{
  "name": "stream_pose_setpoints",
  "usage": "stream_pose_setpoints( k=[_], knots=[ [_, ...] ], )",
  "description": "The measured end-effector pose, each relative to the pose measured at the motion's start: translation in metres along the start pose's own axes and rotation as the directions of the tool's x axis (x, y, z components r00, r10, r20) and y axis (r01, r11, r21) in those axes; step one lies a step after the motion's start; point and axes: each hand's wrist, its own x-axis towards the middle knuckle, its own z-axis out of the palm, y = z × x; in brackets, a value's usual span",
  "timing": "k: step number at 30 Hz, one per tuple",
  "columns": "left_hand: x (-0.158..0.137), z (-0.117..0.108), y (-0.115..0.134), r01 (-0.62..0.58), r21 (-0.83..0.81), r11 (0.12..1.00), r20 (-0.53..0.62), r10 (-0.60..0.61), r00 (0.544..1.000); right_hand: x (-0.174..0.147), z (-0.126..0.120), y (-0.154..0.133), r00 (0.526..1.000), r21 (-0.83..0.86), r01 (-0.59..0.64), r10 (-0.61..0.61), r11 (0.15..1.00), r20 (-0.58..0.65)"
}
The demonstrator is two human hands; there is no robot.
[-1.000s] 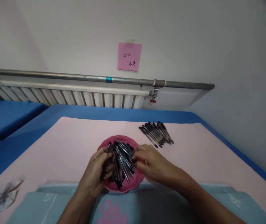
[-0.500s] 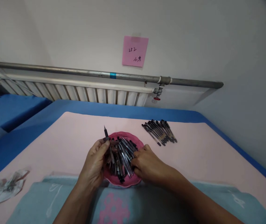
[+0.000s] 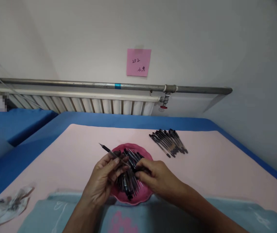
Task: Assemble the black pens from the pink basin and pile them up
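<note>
My left hand grips an uncapped pen with a black grip, its tip pointing up and to the left. Dark stains mark the fingertips. Below both hands is a pink bowl with a wavy rim. Heaped in it are many clear pen barrels and black pen parts. Over the bowl's right side, my right hand has its thumb and fingers pinched together near the back end of the held pen. Whatever is between those fingertips is hidden.
A row of capped pens lies beyond the bowl, to the right. Crumpled stained tissue rests at the left on the pink table cover. A blue-green cloth runs along the near edge. Behind stand a radiator and a pipe.
The pen in my left hand has tipped from nearly upright to a leftward slant. My right hand has lifted from the pens in the bowl towards the pen's back end. The view has shifted slightly.
</note>
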Motion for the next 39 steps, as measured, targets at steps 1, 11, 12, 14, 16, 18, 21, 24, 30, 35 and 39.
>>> stream_pose_setpoints(
  k=[1, 11, 12, 14, 16, 18, 21, 24, 30, 35, 39],
  knots=[
    [-0.0005, 0.0001, 0.0001, 0.001, -0.013, 1.000, 0.001, -0.001, 1.000, 0.0003, 0.0019, -0.0009, 1.000, 0.043, -0.011, 0.012, 0.999, -0.020],
    [-0.0016, 0.0029, -0.0039, 0.007, -0.015, 1.000, 0.040, -0.006, 0.999, 0.0001, 0.0043, -0.0051, 0.996, 0.129, -0.036, 0.046, 0.991, -0.075],
    [-0.0015, 0.0030, -0.0045, 0.005, -0.013, 1.000, 0.038, -0.004, 0.999, 0.0000, 0.0044, -0.0046, 0.996, 0.138, -0.029, 0.040, 0.990, -0.080],
    [-0.0013, 0.0029, -0.0052, 0.001, -0.010, 1.000, 0.036, -0.001, 0.999, 0.0000, 0.0047, -0.0040, 0.995, 0.145, -0.026, 0.039, 0.989, -0.089],
    [-0.0011, 0.0027, -0.0055, -0.003, -0.009, 1.000, 0.035, 0.003, 0.999, 0.0001, 0.0052, -0.0039, 0.995, 0.131, -0.033, 0.045, 0.991, -0.090],
    [-0.0009, 0.0026, -0.0056, -0.005, -0.010, 1.000, 0.037, 0.006, 0.999, 0.0003, 0.0057, -0.0039, 0.994, 0.108, -0.031, 0.041, 0.994, -0.097],
    [-0.0009, 0.0031, -0.0058, -0.003, -0.011, 1.000, 0.042, 0.004, 0.999, 0.0005, 0.0066, -0.0039, 0.992, 0.084, -0.030, 0.040, 0.996, -0.116],
    [-0.0011, 0.0037, -0.0063, -0.002, -0.015, 1.000, 0.040, 0.003, 0.999, 0.0004, 0.0075, -0.0036, 0.991, 0.082, -0.050, 0.060, 0.995, -0.122],
    [-0.0020, 0.0045, -0.0072, -0.005, -0.007, 1.000, 0.040, 0.005, 0.999, 0.0001, 0.0092, -0.0012, 0.988, 0.106, -0.037, 0.052, 0.994, -0.146],
    [-0.0018, 0.0054, -0.0082, -0.006, 0.010, 1.000, 0.036, 0.006, 0.999, 0.0010, 0.0103, 0.0003, 0.987, 0.123, -0.040, 0.058, 0.992, -0.147],
    [-0.0009, 0.0048, -0.0093, -0.011, 0.012, 1.000, 0.029, 0.011, 1.000, 0.0006, 0.0104, -0.0007, 0.987, 0.129, -0.050, 0.068, 0.990, -0.144]
  ],
)
